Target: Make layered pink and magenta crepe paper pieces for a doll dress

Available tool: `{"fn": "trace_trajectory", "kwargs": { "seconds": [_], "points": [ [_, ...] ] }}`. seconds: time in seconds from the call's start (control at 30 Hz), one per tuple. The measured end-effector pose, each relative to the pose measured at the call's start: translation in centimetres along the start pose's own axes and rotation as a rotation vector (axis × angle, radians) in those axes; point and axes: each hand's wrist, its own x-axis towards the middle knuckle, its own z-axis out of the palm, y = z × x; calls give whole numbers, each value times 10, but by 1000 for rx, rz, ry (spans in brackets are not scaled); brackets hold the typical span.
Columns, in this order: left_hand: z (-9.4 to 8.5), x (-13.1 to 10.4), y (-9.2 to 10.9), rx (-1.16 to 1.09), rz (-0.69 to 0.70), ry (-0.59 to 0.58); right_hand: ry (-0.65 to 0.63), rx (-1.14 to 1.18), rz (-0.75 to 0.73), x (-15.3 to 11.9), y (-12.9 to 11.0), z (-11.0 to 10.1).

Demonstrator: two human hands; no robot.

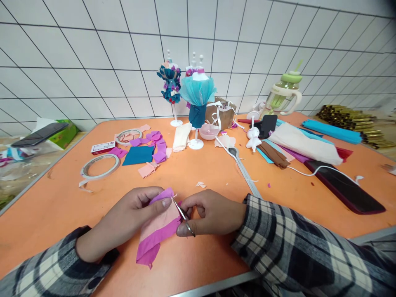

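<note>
My left hand (pixel 136 212) pinches the upper edge of layered crepe paper, a pale pink sheet (pixel 157 218) lying over a magenta one (pixel 151 248). In my right hand (pixel 210 212) is a small pair of metal scissors (pixel 183 215), with my thumb at one handle loop. The blades point up and left and meet the top right edge of the paper, close to my left thumb. Part of the other handle is hidden by my right fingers. Both hands are above the orange table (pixel 216 255), near its front edge.
Rolls of tape (pixel 85 171), a blue paper square (pixel 139 155) and purple scraps (pixel 159 152) lie left. Small dress forms (pixel 198 95) stand at the back. Right are a phone (pixel 343 185), folded crepe paper (pixel 303 144), a glue gun (pixel 267 125) and a green-lidded bottle (pixel 283 95).
</note>
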Motion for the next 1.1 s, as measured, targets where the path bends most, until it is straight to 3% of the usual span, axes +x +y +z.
{"fn": "trace_trajectory", "kwargs": {
  "seconds": [0.23, 0.4, 0.9, 1.1],
  "points": [
    [2, 0, 1, -42, -31, -12, -12, -2, -9, -1, 0, 0],
    [2, -2, 2, -3, -52, 41, 8, -44, 21, -1, -2, 0],
    [1, 0, -6, 12, 22, 3, 23, -10, 18, -1, -1, 1],
    [4, 1, -1, -27, 41, -47, 10, -6, 17, -2, -1, 0]
  ]
}}
